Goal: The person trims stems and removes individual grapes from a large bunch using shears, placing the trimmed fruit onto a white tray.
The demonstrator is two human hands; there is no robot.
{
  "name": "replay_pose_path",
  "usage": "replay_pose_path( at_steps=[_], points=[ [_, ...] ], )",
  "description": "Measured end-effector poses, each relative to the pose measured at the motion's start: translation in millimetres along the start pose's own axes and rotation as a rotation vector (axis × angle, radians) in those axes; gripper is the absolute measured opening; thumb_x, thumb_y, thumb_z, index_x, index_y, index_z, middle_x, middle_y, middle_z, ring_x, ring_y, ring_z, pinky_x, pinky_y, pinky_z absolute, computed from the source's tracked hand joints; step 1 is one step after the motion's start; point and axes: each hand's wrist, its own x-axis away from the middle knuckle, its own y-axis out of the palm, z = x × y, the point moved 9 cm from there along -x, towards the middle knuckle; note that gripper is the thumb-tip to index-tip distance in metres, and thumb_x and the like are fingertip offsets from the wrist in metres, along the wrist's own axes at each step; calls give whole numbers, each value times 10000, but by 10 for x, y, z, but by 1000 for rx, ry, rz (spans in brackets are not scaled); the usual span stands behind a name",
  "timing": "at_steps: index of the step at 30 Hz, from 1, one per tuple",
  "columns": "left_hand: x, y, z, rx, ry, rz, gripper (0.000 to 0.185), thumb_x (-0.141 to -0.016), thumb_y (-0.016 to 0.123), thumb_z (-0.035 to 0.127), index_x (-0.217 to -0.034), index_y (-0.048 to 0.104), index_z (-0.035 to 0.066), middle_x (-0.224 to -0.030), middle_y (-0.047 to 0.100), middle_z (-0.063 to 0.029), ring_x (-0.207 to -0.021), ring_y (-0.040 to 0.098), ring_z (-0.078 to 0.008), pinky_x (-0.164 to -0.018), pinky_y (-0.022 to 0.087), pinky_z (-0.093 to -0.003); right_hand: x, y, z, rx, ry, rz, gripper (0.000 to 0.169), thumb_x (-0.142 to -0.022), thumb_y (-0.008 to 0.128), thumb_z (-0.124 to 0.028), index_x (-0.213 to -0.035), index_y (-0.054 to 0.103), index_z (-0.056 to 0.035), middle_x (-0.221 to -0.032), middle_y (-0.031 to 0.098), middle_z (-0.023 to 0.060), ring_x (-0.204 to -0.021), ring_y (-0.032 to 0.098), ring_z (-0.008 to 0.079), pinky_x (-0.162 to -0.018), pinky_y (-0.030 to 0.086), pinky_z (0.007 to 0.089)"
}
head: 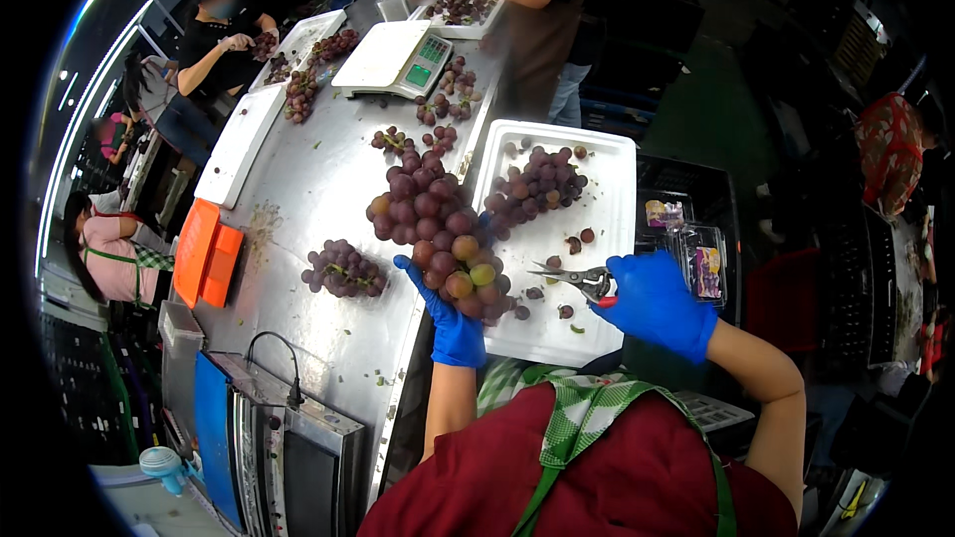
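Note:
A large bunch of red grapes [429, 212] rests in my left hand [451, 321], gloved in blue, with a few greenish berries near its lower end. My right hand [656, 302], also in a blue glove, grips red-handled pruning snips [589, 282]. Their pointed blades reach left toward the bunch, over a white foam tray [608, 231]. Inside the tray lie a second bunch of dark grapes [541, 186], several loose grapes and bits of stem. A smaller bunch of grapes [345, 268] lies on the metal table [298, 186] left of my left hand.
A digital scale [388, 60] stands farther up the table among small grape bunches. An orange scale [209, 253] and a packing machine [276, 418] are at left. Right of the tray, a black crate [686, 179] holds clear packs [701, 261]. Co-workers stand across the table and beyond the tray.

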Motion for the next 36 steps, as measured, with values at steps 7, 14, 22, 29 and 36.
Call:
replay_pose_path(
  at_steps=[7, 14, 22, 29, 36],
  points=[
    [-20, 342, -35, -163, 27, -81, 784, -788, 472, 678, -1294, 410, 83, -1234, 505, -119, -1075, 536, -268, -896, 486, -408, -244, 406, -254, -988, 246, 169, 583, -717, 712, -484, -984, 513, -5, -834, 622, 164, -779, 643, 289, -694, 498, 346],
    [73, 506, -26, -246, 136, -37, 782, -800, 453, 676, -1322, 387, 97, -1297, 467, -106, -1147, 495, -280, -964, 440, -419, -329, 310, -536, -990, 219, 130, 527, -720, 746, -386, -997, 518, 1, -876, 632, 155, -815, 642, 275, -713, 500, 339],
    [227, 511, -107, -280, 77, 27, 801, -778, 478, 686, -1313, 400, 94, -1278, 483, -122, -1143, 497, -285, -959, 443, -425, -387, 174, -379, -1083, 258, 278, 514, -749, 732, -314, -1105, 511, -15, -937, 627, 105, -802, 603, 175, -735, 481, 311],
    [225, 510, -112, -323, 95, 15, 790, -781, 494, 670, -1308, 406, 89, -1270, 490, -125, -1147, 494, -287, -965, 437, -413, -402, 97, -423, -987, 168, 309, 415, -739, 724, -251, -1044, 559, -24, -905, 631, 119, -795, 621, 238, -724, 475, 325],
    [247, 448, -108, -355, 105, 48, 740, -797, 495, 648, -1294, 418, 105, -1262, 491, -124, -1137, 500, -280, -970, 432, -410, -314, -188, -604, -765, -41, 542, 274, -677, 728, -177, -837, 576, -14, -709, 609, 183, -634, 600, 349, -551, 468, 379]
  ],
)
